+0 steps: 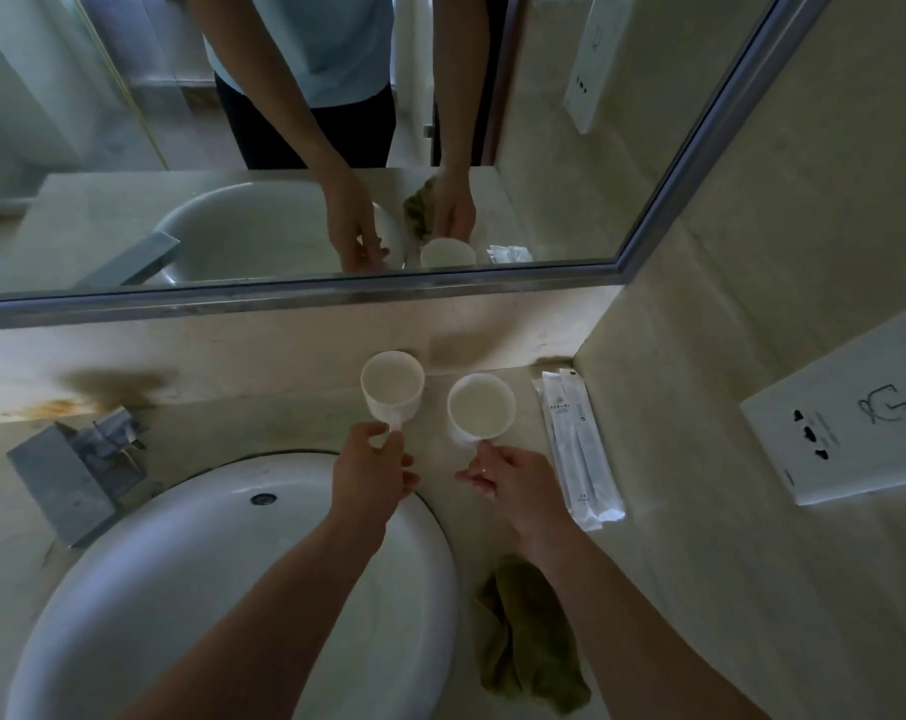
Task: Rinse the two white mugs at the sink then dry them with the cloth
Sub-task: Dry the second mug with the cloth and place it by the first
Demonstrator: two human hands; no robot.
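Dim beige marble walls, metal-framed mirror (336, 148), white wall socket panel (851, 407).

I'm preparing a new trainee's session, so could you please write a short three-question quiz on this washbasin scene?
1. True or false: the cloth is draped over the tap.
2. Which hand grips the handle of the mug nearer the basin? A) left hand B) right hand C) neither
3. Fill in: the sealed white packets lie on the counter to the ____ of the right mug.

Key
1. False: it lies crumpled on the counter, right of the basin, under the right forearm.
2. A: the left hand pinches the left mug by its handle.
3. Right.
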